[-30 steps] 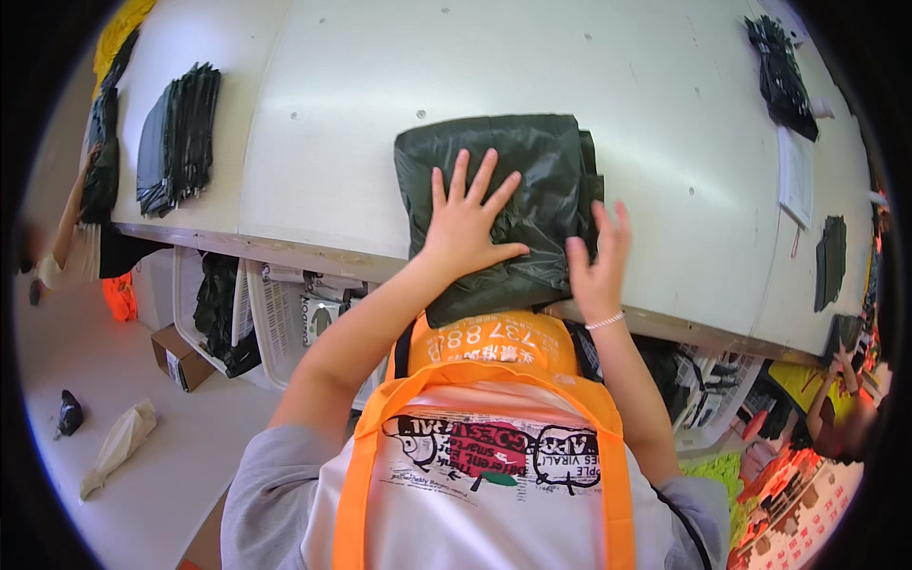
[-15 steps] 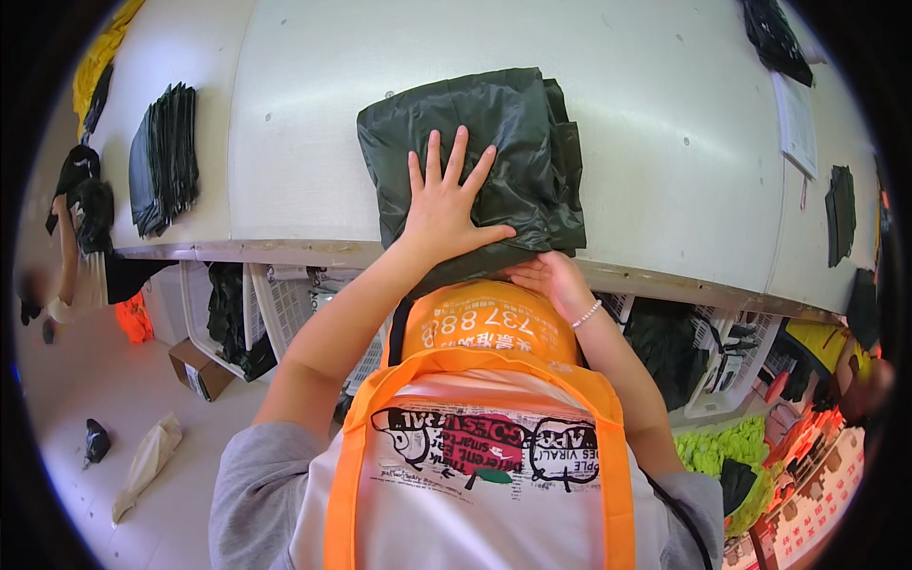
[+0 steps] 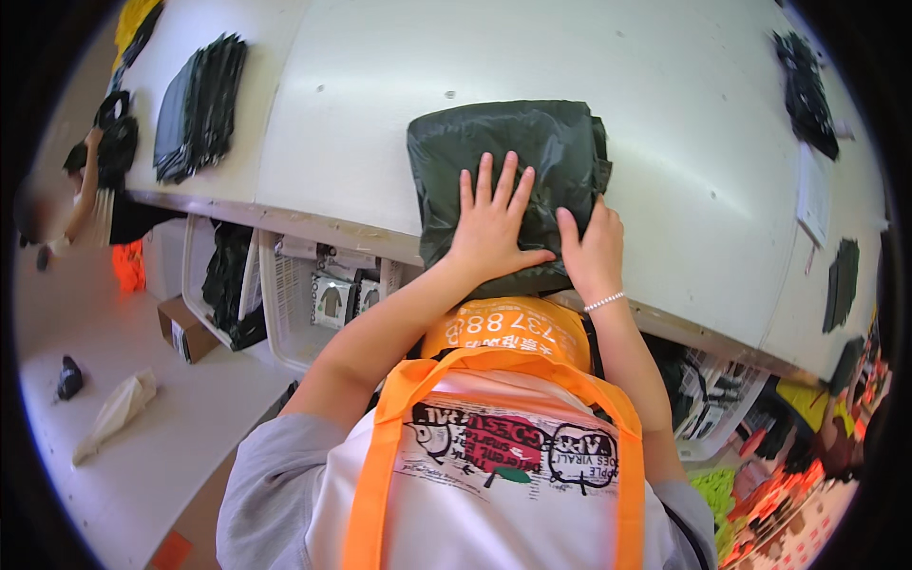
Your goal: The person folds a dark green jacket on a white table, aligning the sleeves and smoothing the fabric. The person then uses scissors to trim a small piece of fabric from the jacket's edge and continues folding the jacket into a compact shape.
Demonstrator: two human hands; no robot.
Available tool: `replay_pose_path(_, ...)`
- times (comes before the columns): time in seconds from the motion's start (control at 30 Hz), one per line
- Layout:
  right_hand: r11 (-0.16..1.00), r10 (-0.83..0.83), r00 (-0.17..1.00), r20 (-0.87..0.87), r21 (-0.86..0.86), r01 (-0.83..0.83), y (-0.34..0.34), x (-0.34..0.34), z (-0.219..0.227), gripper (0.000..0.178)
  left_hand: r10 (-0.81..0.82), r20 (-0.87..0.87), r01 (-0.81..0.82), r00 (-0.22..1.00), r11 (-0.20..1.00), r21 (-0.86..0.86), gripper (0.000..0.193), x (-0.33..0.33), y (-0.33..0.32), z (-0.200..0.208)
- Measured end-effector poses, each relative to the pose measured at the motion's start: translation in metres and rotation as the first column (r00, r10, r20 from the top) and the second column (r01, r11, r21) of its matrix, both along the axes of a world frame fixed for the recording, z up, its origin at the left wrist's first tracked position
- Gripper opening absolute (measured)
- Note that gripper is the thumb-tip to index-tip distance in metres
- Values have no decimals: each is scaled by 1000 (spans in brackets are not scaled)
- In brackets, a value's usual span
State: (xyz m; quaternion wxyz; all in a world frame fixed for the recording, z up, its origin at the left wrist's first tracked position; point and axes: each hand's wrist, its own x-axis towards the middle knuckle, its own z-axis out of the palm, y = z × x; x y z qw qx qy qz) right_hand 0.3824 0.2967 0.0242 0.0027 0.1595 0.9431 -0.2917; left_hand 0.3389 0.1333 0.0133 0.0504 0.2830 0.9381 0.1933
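A folded dark green garment [image 3: 508, 142] of thin, shiny fabric lies at the front edge of the table. On top of it my left hand [image 3: 496, 218] rests flat, fingers spread and pointing away from me. My right hand [image 3: 595, 255] is at the garment's right edge, its thumb on the top layer and its fingers bent along the side, gripping the edge. The undersides of the folds are hidden.
The pale table [image 3: 361, 142] bears a dark stack of folded pieces [image 3: 201, 109] at left and dark bundles [image 3: 807, 95] and papers [image 3: 813, 195] at right. White baskets [image 3: 285, 304] stand beneath. A person's arm [image 3: 84, 195] handles dark cloth at far left.
My right hand has come up from below the garment's near edge to its right side. The left hand still lies flat on it. The whole view has shifted and turned somewhat.
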Motion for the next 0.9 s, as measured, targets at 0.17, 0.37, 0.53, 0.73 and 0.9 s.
replay_pose_path(0.17,989,77,997,3,128,-77,-6,-6,-45,37,33,-65,-23,997,990,140,103,3,-10,-8)
replay_pose_path(0.37,994,44,986,-159,106,-28,2,3,-72,52,728,88,-711,680,624,326,89,22,-81,-18)
replay_pose_path(0.53,991,14,998,-59,-133,-22,-10,11,-54,81,672,651,-921,352,371,115,85,63,-97,-45)
replay_pose_path(0.73,898,80,996,32,-436,-58,-13,9,-38,95,478,778,-862,406,483,153,88,89,-111,-16)
replay_pose_path(0.9,911,137,990,-37,-387,-140,-33,14,-31,102,621,698,-862,356,506,-10,100,118,-120,-16)
